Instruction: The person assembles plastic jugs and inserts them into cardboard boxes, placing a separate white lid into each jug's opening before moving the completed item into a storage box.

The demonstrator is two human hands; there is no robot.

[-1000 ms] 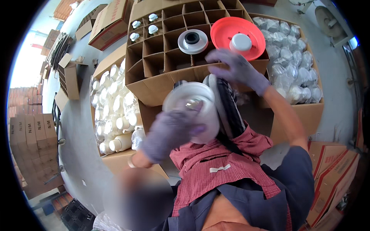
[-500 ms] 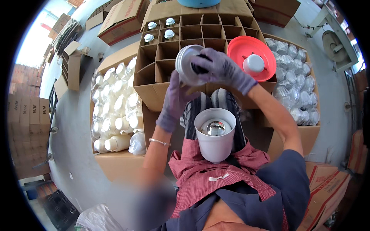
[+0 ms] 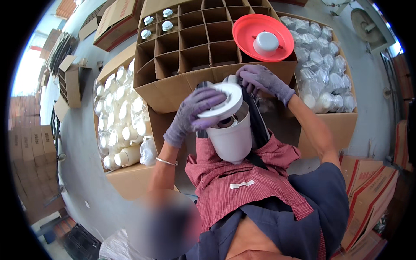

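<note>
While the left hand [image 3: 193,110] grips a white lid [image 3: 232,98], tilted over the mouth of a white pot [image 3: 232,141] in the person's lap [image 3: 206,158], the right hand [image 3: 266,82] is apart from it, fingers bent near the front wall of a divided cardboard box [image 3: 184,89]; whether it holds anything, I cannot tell. A red dish [image 3: 243,37] with a white cup [image 3: 266,43] sits on the box.
</note>
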